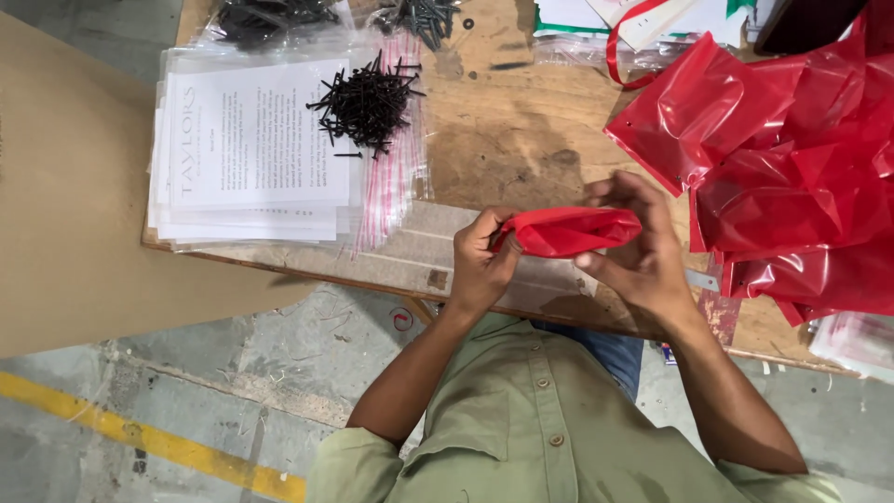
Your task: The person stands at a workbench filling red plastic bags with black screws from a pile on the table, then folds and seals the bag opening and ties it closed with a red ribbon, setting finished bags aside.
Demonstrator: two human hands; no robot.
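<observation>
We've got both hands, left hand and right hand, pinching the red plastic pouch at its ends; looks light, limp, slippery, so best gripped by the edges.

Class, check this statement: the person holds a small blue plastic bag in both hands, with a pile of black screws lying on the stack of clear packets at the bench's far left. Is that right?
Not quite. The small plastic bag, held between the left hand and right hand, is red, not blue, as the head view shows. The black screws do lie on the stack of clear packets.
</observation>
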